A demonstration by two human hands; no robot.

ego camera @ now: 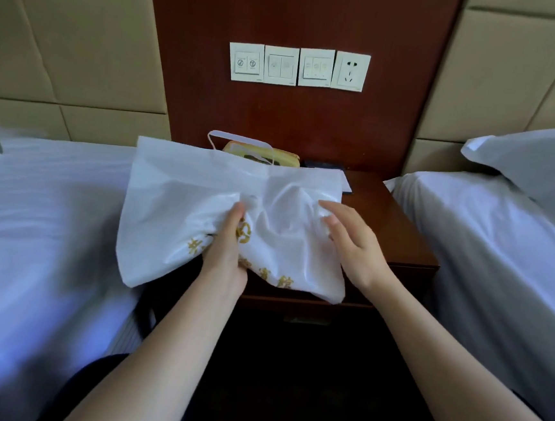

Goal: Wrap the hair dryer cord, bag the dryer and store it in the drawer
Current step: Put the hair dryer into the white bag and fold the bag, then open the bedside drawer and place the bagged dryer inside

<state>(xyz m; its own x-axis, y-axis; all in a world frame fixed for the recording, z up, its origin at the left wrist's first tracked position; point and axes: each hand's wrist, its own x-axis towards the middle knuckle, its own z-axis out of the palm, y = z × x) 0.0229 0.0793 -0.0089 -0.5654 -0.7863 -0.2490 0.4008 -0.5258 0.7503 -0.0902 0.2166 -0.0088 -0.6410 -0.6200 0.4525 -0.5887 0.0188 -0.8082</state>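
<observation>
A white cloth bag (183,202) with gold writing on it is held up over the front of a dark wooden nightstand (388,226). The left hand (227,249) is closed tight on the bag, pinching a bunch of the cloth near the gold writing. The right hand (350,240) is at the bag's right side with its fingers (331,211) bent and spread; they touch the crinkled cloth, but it is hard to tell if they have hold of it. The hair dryer cannot be seen, so it is not clear if it is inside the bag. Behind the bag, on the nightstand, sits a yellow tissue box (284,155). Above it, on the red-brown wall panel, is a row of white switches (280,65) and a wall socket (351,71). A bed (33,222) with white sheets is on the left, and another bed (488,235) with a pillow (539,159) is on the right.
</observation>
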